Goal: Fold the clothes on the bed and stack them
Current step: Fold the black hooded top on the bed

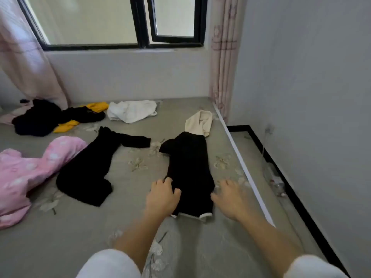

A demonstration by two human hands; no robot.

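Observation:
A long black garment with a white hem (189, 169) lies lengthwise on the grey flowered bed (80, 233), just in front of me. My left hand (162, 196) rests on its left edge, fingers curled into the cloth. My right hand (228, 198) hovers at its right edge, fingers spread, holding nothing. A cream garment (198, 122) lies crumpled at the black one's far end. Another black long-sleeved garment (94, 167) lies spread out to the left.
A pink flowered garment (28, 173) lies at the left. A black and yellow pile (54, 117) and a white garment (131, 110) sit near the window wall. The bed's right edge (247, 171) drops to a floor gap with a plastic bottle (275, 179).

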